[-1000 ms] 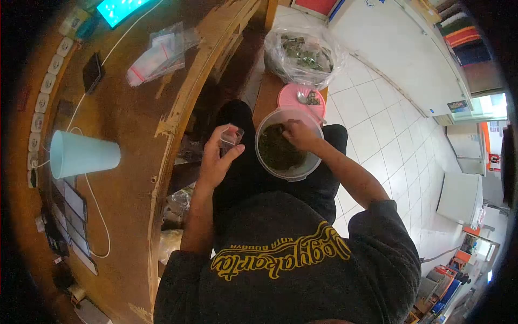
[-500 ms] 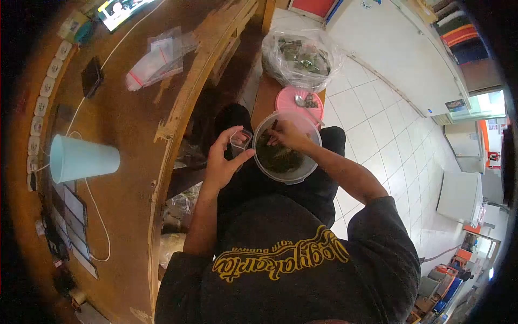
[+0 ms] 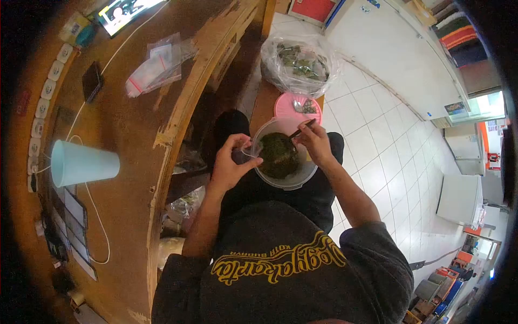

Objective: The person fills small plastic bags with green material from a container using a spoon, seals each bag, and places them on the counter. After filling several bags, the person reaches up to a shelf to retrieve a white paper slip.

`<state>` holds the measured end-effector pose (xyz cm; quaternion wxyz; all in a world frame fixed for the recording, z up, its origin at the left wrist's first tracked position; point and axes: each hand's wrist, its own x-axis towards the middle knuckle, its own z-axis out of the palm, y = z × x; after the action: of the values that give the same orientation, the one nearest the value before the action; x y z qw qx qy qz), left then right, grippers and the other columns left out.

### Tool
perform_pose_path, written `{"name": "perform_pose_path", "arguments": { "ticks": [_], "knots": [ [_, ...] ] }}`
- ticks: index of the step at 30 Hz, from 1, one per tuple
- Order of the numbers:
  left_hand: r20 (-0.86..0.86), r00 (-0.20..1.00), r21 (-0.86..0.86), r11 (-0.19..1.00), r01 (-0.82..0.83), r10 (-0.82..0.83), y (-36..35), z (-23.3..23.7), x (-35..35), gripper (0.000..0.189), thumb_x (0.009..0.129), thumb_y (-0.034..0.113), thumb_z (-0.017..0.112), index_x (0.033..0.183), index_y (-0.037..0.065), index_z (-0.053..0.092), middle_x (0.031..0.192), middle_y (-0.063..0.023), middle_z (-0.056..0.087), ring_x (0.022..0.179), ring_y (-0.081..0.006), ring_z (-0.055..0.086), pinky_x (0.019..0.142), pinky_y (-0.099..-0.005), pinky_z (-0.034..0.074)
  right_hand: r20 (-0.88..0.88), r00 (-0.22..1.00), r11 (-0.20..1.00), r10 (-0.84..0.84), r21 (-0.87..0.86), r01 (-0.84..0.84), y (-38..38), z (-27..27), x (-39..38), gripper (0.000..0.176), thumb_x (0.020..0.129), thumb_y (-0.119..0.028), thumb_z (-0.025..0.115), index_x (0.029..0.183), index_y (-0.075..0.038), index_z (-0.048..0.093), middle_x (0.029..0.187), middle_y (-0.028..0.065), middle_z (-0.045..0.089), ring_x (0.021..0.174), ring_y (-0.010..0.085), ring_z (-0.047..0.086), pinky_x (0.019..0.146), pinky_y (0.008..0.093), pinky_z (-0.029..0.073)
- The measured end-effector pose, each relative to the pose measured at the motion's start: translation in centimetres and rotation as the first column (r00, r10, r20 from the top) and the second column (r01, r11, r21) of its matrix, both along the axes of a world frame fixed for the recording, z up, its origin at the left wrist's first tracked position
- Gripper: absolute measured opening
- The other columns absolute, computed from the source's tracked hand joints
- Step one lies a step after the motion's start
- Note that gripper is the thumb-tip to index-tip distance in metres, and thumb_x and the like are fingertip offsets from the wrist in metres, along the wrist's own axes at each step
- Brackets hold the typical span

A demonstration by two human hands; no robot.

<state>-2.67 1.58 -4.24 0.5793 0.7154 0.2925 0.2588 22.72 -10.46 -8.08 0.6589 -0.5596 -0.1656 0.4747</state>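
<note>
On my lap rests a round translucent plastic tub with dark green, finely crumbled dried leaf inside. My left hand is at the tub's left rim, fingers and thumb curled around a small clear plastic bag held with its mouth open. Over the tub's right side, my right hand pinches a thin dark-handled utensil. It slants down into the tub, and its lower end is hard to make out against the leaf.
Beyond the tub, a pink lid carries a metal spoon and small pieces. A large clear bag of leaves stands behind it. On the wooden desk at left are a light blue cup and flat zip bags.
My right hand has lifted out of the tub toward its right rim, bringing the dark utensil into clearer view. My left hand has shifted slightly right and down with the bag.
</note>
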Motion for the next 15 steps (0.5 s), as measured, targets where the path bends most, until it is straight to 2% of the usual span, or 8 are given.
{"name": "perform_pose_path", "arguments": {
  "ticks": [3,5,8,9,10,11,13,15],
  "knots": [
    [-0.192,0.981,0.221,0.975,0.028,0.015,-0.6,-1.5,2.2,0.06,0.069,0.023,0.087,0.118,0.011,0.054,0.108,-0.0034,0.063,0.108,-0.023,0.058,0.094,-0.0446,0.035,0.007,0.991,0.989,-0.131,0.075,0.13,-0.8,3.2,0.4,0.019,0.096,-0.018,0.062,0.097,0.001,0.058,0.075,0.01,0.064,0.068,0.0219,0.066,0.064,0.032,0.053],
    [-0.206,0.978,0.277,0.96,0.03,0.029,-1.6,-2.1,4.2,0.061,0.067,0.024,0.087,0.118,0.014,0.053,0.108,-0.0023,0.062,0.109,-0.0233,0.055,0.095,-0.0463,0.029,0.052,0.986,0.985,-0.156,0.081,0.152,-1.3,4.5,0.4,0.02,0.096,-0.019,0.062,0.097,0.0,0.058,0.075,0.0103,0.064,0.068,0.022,0.066,0.064,0.0329,0.052],
    [-0.177,0.982,0.371,0.929,0.001,0.07,-3.2,-2.1,7.0,0.057,0.069,0.029,0.084,0.116,0.015,0.055,0.111,-0.0031,0.061,0.109,-0.0223,0.056,0.094,-0.0458,0.03,0.357,0.915,0.982,-0.188,0.065,0.176,-1.7,7.1,-1.2,0.018,0.093,-0.015,0.065,0.094,0.002,0.059,0.075,0.0113,0.064,0.068,0.0236,0.066,0.065,0.0338,0.053],
    [-0.17,0.983,0.376,0.927,0.0,0.069,-3.5,-2.3,7.8,0.057,0.069,0.029,0.084,0.116,0.015,0.055,0.111,-0.0031,0.061,0.109,-0.0223,0.056,0.094,-0.0458,0.03,0.361,0.913,0.982,-0.191,0.072,0.177,-2.0,7.8,-1.7,0.018,0.093,-0.015,0.065,0.094,0.002,0.059,0.075,0.0113,0.064,0.068,0.0236,0.066,0.065,0.0338,0.053],
    [-0.132,0.988,0.363,0.931,-0.025,0.078,-3.7,-2.6,8.5,0.054,0.07,0.027,0.084,0.115,0.014,0.055,0.111,-0.0034,0.061,0.108,-0.0231,0.056,0.093,-0.0454,0.033,0.779,0.621,0.994,-0.09,0.111,0.006,-2.4,8.3,-2.2,0.015,0.091,-0.011,0.066,0.094,0.002,0.06,0.075,0.0126,0.064,0.069,0.0255,0.067,0.066,0.0336,0.053],
    [-0.095,0.992,0.349,0.936,-0.049,0.088,-3.7,-2.9,9.0,0.052,0.071,0.026,0.083,0.113,0.012,0.056,0.112,-0.0036,0.06,0.107,-0.0239,0.057,0.092,-0.0451,0.035,0.988,0.15,0.986,-0.034,0.058,-0.159,-2.6,9.1,-2.7,0.013,0.088,-0.008,0.067,0.093,0.003,0.061,0.076,0.0139,0.064,0.07,0.0273,0.067,0.067,0.0333,0.054],
    [-0.026,0.998,0.267,0.963,-0.046,0.055,-3.2,-3.4,9.4,0.05,0.072,0.023,0.083,0.113,0.01,0.056,0.11,-0.0054,0.06,0.108,-0.0247,0.057,0.093,-0.043,0.038,0.993,0.057,0.949,-0.103,0.115,-0.293,-2.9,10.8,-3.5,0.009,0.083,-0.002,0.068,0.091,0.001,0.064,0.079,0.0157,0.065,0.073,0.0303,0.067,0.069,0.0341,0.054],
    [0.041,0.999,0.181,0.983,-0.037,0.03,-2.8,-3.4,9.4,0.049,0.074,0.021,0.083,0.112,0.007,0.056,0.108,-0.0072,0.06,0.11,-0.0256,0.057,0.095,-0.041,0.042,0.969,0.122,0.973,-0.217,0.225,-0.059,-4.0,10.6,-3.0,0.006,0.084,0.0,0.064,0.09,0.001,0.064,0.082,0.0151,0.066,0.074,0.0298,0.068,0.069,0.0364,0.054]
  ]
}}
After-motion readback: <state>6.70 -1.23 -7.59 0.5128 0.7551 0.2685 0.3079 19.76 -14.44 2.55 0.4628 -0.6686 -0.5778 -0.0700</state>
